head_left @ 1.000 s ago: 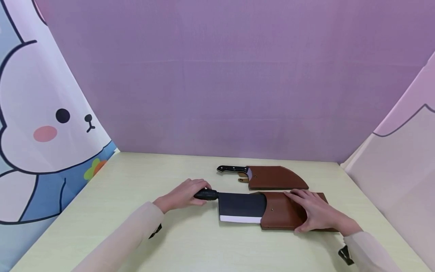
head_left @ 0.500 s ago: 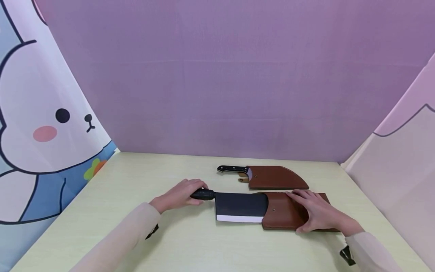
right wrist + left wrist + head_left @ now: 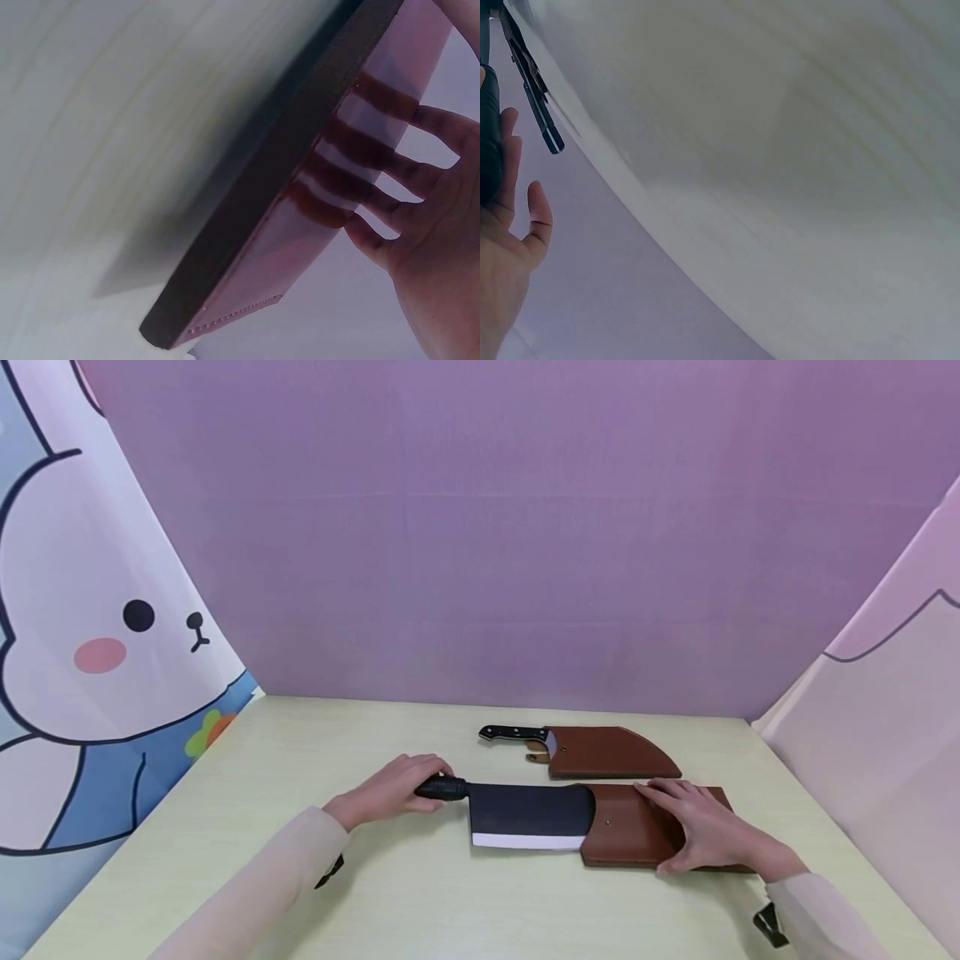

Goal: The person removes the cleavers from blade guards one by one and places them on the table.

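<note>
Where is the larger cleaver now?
In the head view, the larger cleaver is below centre, gripped by the left hand at its left end and partly inside the brown sheath under the right hand.

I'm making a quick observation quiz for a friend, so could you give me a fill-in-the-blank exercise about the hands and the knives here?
1. The left hand grips the cleaver by its black ____.
2. The right hand rests on the near sheath, whose colour is ____.
3. The farther knife sits in the far sheath, its uncovered end toward the ____ side of the head view.
4. Counting the cleaver, the head view shows ____ knives.

Missing words: handle; brown; left; two.
</note>
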The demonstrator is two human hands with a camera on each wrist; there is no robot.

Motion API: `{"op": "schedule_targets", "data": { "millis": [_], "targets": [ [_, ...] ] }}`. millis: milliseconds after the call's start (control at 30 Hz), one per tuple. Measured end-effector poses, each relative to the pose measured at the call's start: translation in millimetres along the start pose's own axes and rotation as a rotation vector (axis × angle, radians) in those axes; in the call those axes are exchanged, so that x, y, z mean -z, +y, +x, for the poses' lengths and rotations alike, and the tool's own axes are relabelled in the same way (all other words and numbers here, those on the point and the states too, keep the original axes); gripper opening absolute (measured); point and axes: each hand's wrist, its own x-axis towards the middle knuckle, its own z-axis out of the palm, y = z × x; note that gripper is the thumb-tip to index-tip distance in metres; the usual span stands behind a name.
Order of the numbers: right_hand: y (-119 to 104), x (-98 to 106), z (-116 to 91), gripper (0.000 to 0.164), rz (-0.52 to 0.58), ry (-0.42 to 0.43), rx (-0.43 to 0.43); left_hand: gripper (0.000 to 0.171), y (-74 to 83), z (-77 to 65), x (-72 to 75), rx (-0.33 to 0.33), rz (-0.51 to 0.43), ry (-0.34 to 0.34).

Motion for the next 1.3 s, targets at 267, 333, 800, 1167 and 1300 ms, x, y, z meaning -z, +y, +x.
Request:
{"op": "schedule_targets", "data": {
  "millis": [267, 333, 800, 1167, 1300],
  "targets": [
    [2, 0, -1, 0.108, 0.000, 0.002, -0.002, 0.033, -4.0, -2.1, 0.8, -0.013, 0.005, 0.013],
    [3, 0, -1, 0.108, 0.001, 0.006, 0.001, 0.033, -5.5, -2.5, 0.6, -0.014, 0.010, 0.015],
    [5, 0, -6, 0.108, -0.004, 0.021, -0.005, 0.033, -9.3, -7.6, 4.7, 0.008, 0.000, 0.004],
    [6, 1, -7, 0.107, 0.008, 0.004, -0.033, 0.032, -12.6, -13.5, 8.4, 0.025, 0.010, 0.017],
    [6, 2, -6, 0.108, 0.005, 0.009, -0.030, 0.031, -15.2, -16.2, 9.6, 0.020, 0.006, 0.027]
  ]
}}
